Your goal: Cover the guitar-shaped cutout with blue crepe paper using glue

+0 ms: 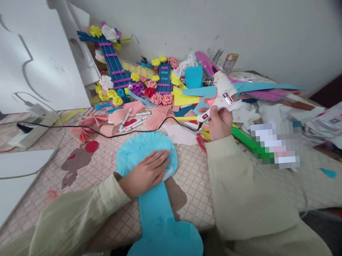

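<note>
A large light-blue paper shape (155, 212) with a rounded top and a wider lower end lies on the table and hangs over its front edge. My left hand (146, 174) rests flat on its upper part, fingers stretched out, beside a small white piece (168, 173). Up and to the right, my right hand (220, 122) is closed round a white corded tool (228, 107) that looks like a glue gun, its cord end toward the left. Red scissor handles (201, 142) show just left of my right wrist.
Paper-flower-covered blue guitar shapes (114, 65) stand at the back. Markers (133, 124) and pink paper (158, 118) lie before them. A power strip (32, 133) is at the left, its black cord crossing the table. A green strip (250, 143) lies right; white boards (32, 56) lean back left.
</note>
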`<action>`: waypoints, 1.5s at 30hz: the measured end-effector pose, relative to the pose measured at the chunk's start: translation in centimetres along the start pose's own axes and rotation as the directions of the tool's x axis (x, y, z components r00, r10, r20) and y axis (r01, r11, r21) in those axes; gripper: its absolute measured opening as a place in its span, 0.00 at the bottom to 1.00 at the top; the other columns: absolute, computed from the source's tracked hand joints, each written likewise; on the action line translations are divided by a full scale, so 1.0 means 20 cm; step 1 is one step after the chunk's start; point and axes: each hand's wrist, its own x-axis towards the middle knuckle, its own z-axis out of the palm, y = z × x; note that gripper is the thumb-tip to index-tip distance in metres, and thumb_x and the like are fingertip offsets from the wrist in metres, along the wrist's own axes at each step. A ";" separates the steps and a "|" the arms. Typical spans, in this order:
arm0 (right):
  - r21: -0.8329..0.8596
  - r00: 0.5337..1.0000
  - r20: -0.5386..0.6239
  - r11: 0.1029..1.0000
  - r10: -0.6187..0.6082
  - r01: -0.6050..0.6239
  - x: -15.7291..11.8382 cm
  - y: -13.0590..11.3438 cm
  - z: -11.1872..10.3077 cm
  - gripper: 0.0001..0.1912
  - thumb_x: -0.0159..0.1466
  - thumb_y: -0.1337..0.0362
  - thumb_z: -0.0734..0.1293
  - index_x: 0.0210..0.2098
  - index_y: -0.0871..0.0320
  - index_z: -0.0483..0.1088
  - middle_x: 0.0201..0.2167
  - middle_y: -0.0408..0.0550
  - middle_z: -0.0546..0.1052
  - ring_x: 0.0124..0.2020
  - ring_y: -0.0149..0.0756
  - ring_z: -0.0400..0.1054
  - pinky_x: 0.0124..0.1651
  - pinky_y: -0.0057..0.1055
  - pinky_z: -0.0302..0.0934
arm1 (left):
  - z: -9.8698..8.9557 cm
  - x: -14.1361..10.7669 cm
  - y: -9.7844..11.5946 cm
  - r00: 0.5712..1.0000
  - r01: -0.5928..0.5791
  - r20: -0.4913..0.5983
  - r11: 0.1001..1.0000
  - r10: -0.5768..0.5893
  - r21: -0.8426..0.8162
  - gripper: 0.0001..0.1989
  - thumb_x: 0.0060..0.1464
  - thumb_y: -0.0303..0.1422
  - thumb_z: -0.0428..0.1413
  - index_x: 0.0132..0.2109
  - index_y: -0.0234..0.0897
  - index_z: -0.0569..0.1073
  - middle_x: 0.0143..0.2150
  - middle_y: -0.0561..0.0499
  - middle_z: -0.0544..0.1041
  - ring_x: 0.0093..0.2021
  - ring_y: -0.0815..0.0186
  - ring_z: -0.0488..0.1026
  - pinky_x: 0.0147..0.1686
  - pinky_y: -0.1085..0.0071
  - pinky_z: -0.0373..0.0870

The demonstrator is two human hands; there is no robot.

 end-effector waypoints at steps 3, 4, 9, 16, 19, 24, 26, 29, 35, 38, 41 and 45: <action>-0.005 1.000 -0.002 1.000 -0.003 0.003 0.00 0.00 0.00 0.21 0.50 0.50 0.68 0.38 0.55 0.64 0.27 0.42 0.73 0.27 0.34 0.71 0.29 0.30 0.66 | -0.02 0.01 0.01 0.999 0.041 -0.034 0.999 -0.042 -0.028 0.20 0.61 0.31 0.38 0.58 0.30 0.59 0.62 0.42 0.58 0.63 0.62 0.50 0.61 0.58 0.52; -0.009 1.000 -0.004 1.000 -0.005 0.005 0.00 0.00 0.00 0.21 0.51 0.50 0.68 0.38 0.55 0.64 0.27 0.42 0.73 0.27 0.34 0.72 0.28 0.30 0.65 | -0.03 0.01 0.02 0.997 0.058 -0.040 0.998 -0.060 -0.037 0.20 0.61 0.31 0.38 0.58 0.29 0.59 0.61 0.41 0.59 0.63 0.62 0.51 0.61 0.59 0.53; -0.021 1.000 -0.014 1.000 -0.003 0.003 0.00 0.01 -0.01 0.20 0.52 0.51 0.68 0.38 0.55 0.64 0.25 0.41 0.73 0.28 0.34 0.72 0.25 0.27 0.63 | -0.05 0.03 0.09 0.995 0.098 0.003 0.994 -0.098 -0.054 0.20 0.61 0.34 0.39 0.55 0.28 0.63 0.59 0.42 0.64 0.61 0.62 0.56 0.59 0.64 0.59; 0.002 1.000 0.001 1.000 -0.009 0.009 0.00 -0.01 0.00 0.19 0.52 0.51 0.67 0.38 0.55 0.63 0.24 0.40 0.72 0.28 0.34 0.72 0.28 0.29 0.65 | -0.08 0.01 0.21 0.993 0.120 0.017 0.992 -0.120 -0.035 0.21 0.60 0.36 0.41 0.54 0.26 0.64 0.57 0.39 0.66 0.59 0.58 0.60 0.54 0.61 0.65; 0.001 1.000 -0.014 1.000 -0.012 0.012 0.00 -0.01 0.00 0.21 0.51 0.50 0.68 0.38 0.54 0.62 0.27 0.41 0.73 0.26 0.33 0.71 0.28 0.29 0.65 | -0.14 0.01 0.20 0.985 0.171 0.006 0.984 -0.171 -0.041 0.22 0.60 0.39 0.40 0.55 0.29 0.64 0.57 0.41 0.66 0.58 0.56 0.61 0.51 0.57 0.66; -0.019 1.000 -0.012 1.000 -0.003 0.003 0.00 0.00 0.00 0.20 0.51 0.50 0.67 0.37 0.54 0.63 0.27 0.42 0.72 0.26 0.33 0.70 0.27 0.29 0.64 | -0.12 0.08 0.08 0.957 0.291 -0.018 0.957 -0.291 0.001 0.24 0.60 0.40 0.39 0.56 0.29 0.63 0.61 0.40 0.60 0.61 0.56 0.56 0.56 0.55 0.58; -0.022 1.000 -0.008 1.000 -0.007 0.006 0.00 0.00 0.00 0.19 0.51 0.50 0.67 0.36 0.55 0.63 0.26 0.42 0.72 0.25 0.33 0.70 0.26 0.29 0.64 | -0.07 0.11 0.04 0.952 0.306 -0.009 0.952 -0.306 -0.002 0.26 0.59 0.42 0.40 0.58 0.28 0.60 0.62 0.39 0.57 0.62 0.55 0.54 0.59 0.55 0.54; -0.012 1.000 -0.020 1.000 -0.014 0.014 0.00 0.00 0.00 0.19 0.50 0.50 0.68 0.35 0.55 0.64 0.28 0.42 0.73 0.25 0.32 0.70 0.25 0.28 0.64 | 0.00 0.13 0.01 0.962 0.274 0.005 0.961 -0.274 -0.024 0.29 0.59 0.44 0.39 0.60 0.28 0.56 0.64 0.40 0.53 0.63 0.57 0.50 0.61 0.57 0.50; -0.015 1.000 -0.010 0.999 0.030 -0.030 -0.01 0.01 -0.01 0.17 0.53 0.52 0.67 0.36 0.56 0.64 0.25 0.42 0.72 0.27 0.33 0.70 0.25 0.27 0.62 | 0.03 0.12 -0.02 0.974 0.226 0.027 0.974 -0.225 -0.013 0.30 0.60 0.45 0.37 0.63 0.30 0.50 0.66 0.43 0.46 0.65 0.59 0.43 0.62 0.57 0.43; 0.000 1.000 -0.010 1.000 0.027 -0.027 -0.01 0.01 -0.02 0.17 0.52 0.53 0.68 0.36 0.56 0.65 0.29 0.43 0.73 0.27 0.31 0.70 0.27 0.27 0.63 | 0.01 0.10 -0.03 0.973 0.230 0.004 0.973 -0.230 0.012 0.30 0.59 0.46 0.37 0.63 0.34 0.50 0.66 0.45 0.47 0.65 0.57 0.42 0.62 0.53 0.41; 0.030 1.000 -0.021 1.000 0.005 -0.005 0.00 0.01 -0.02 0.18 0.51 0.53 0.69 0.36 0.56 0.65 0.34 0.44 0.73 0.27 0.30 0.70 0.29 0.26 0.64 | -0.02 0.07 -0.07 0.952 0.303 -0.058 0.953 -0.301 0.030 0.28 0.59 0.45 0.39 0.62 0.36 0.53 0.65 0.45 0.52 0.64 0.55 0.48 0.61 0.53 0.43; -0.003 1.000 -0.021 1.000 0.015 -0.015 0.01 0.01 -0.02 0.18 0.50 0.52 0.69 0.36 0.55 0.65 0.36 0.44 0.74 0.28 0.30 0.70 0.28 0.26 0.64 | -0.03 0.05 -0.14 0.883 0.455 -0.131 0.890 -0.450 0.007 0.27 0.57 0.44 0.44 0.60 0.35 0.57 0.57 0.41 0.63 0.56 0.52 0.59 0.54 0.53 0.56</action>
